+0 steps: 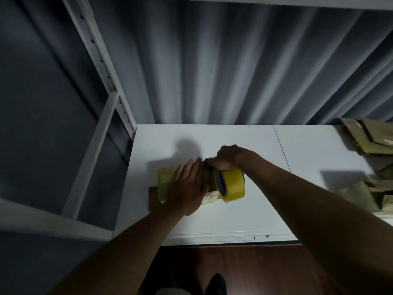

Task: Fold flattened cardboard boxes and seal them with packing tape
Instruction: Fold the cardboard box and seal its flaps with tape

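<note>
We see a small cardboard box (168, 179) lying on the white desk (234, 213), a little left of the middle, already folded into its shape. Our left hand (187, 186) lies flat on top of it, the fingers straight and close together, pressing the flaps down. Our right hand (225, 159) is just behind and to the right, touching the far edge of the box; its fingers are curled around the yellow roll of packing tape (231, 185), which stands on its edge against the right end of the box. We cannot tell if a strip of tape is already stuck on the top, because the hands cover the seam.

We judge that this box is in the sealing step: folding is done, taping is in progress. At the right edge of the desk lies a pile of flattened boxes (370, 139), so much work is probably left.
</note>
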